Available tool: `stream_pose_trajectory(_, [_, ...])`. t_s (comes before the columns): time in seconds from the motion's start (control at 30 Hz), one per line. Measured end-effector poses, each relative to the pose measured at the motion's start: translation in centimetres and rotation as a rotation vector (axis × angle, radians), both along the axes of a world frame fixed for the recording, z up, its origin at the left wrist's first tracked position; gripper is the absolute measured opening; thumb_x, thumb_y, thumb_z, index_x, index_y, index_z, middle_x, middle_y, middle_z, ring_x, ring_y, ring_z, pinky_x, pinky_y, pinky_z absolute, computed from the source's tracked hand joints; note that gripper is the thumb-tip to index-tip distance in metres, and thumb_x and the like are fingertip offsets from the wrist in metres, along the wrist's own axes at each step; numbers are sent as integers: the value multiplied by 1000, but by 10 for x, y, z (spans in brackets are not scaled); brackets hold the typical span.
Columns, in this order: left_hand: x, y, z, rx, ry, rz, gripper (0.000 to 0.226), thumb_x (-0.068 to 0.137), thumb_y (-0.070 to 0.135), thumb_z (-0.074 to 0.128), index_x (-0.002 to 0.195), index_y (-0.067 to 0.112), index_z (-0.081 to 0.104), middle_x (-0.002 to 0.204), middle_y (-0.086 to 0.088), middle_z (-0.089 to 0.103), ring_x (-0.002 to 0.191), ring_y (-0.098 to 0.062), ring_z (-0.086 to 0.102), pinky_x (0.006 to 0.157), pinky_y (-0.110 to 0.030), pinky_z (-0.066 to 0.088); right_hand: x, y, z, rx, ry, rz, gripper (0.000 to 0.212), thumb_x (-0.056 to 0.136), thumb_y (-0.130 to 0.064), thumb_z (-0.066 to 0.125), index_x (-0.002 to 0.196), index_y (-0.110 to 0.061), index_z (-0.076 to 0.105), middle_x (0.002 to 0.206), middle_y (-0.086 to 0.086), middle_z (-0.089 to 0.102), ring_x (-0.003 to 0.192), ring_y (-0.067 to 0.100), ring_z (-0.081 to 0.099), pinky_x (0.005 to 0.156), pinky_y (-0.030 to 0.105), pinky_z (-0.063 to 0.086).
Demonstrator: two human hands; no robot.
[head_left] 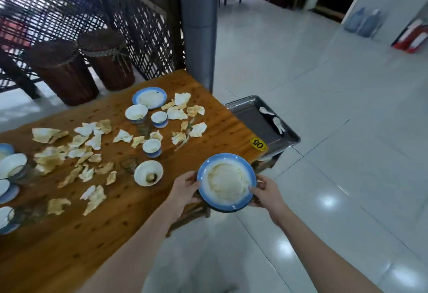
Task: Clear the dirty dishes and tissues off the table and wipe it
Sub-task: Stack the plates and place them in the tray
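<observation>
I hold a blue-rimmed plate with pale food residue over the table's near right corner. My left hand grips its left edge and my right hand grips its right edge. On the wooden table lie several crumpled, stained tissues, another blue-rimmed plate, white bowls, small cups and clear glasses. More dishes crowd the left edge.
A metal tray with two white spoons stands on a cart past the table's right end. A yellow "05" tag marks the corner. Lattice screen, two dark wooden barrels, a grey pillar and tiled floor surround the table.
</observation>
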State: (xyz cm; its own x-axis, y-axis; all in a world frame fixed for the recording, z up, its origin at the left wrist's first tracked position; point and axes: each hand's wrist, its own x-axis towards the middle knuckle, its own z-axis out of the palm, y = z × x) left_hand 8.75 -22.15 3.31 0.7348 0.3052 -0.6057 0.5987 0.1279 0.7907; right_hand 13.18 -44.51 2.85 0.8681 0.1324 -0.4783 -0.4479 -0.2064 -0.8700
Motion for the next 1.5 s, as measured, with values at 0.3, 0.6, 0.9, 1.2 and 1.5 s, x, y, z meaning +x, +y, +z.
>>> stream_pose_trajectory(0.3, [61, -56, -6, 55, 30, -34, 38, 95, 14, 59, 132, 12, 54, 122, -6, 62, 96, -16, 62, 57, -25, 55, 54, -57, -11, 17, 33, -35, 27, 90, -4, 58, 112, -19, 54, 100, 7, 69, 72, 18, 70, 56, 31, 57])
stream_pose_trajectory(0.6, [157, -93, -27, 64, 38, -108, 42, 95, 16, 60, 135, 11, 50, 129, -8, 56, 114, -24, 56, 66, -27, 53, 137, -96, -29, -6, 61, -106, 30, 88, 2, 56, 111, -18, 54, 92, 6, 70, 67, 20, 68, 57, 34, 59])
stream_pose_trajectory(0.9, [315, -125, -32, -1, 24, -174, 45, 97, 8, 56, 140, 10, 44, 128, -9, 56, 111, -25, 55, 71, -28, 55, 274, -129, -25, -86, 70, -180, 31, 90, 0, 56, 115, -16, 53, 90, 6, 70, 60, 18, 64, 56, 30, 57])
stream_pose_trajectory(1.2, [416, -130, -53, -27, 72, -190, 48, 94, 5, 58, 140, 12, 45, 128, -7, 58, 114, -25, 55, 72, -31, 53, 366, -138, -40, -102, 105, -193, 33, 90, 0, 56, 118, -16, 49, 97, 9, 69, 64, 21, 66, 63, 36, 57])
stream_pose_trajectory(1.5, [487, -134, -88, -34, 149, -137, 48, 94, 6, 58, 140, 11, 44, 107, 0, 59, 105, -23, 57, 64, -29, 51, 458, -141, -78, -80, 192, -93, 34, 87, 1, 58, 114, -18, 51, 95, 1, 68, 66, 16, 66, 51, 27, 55])
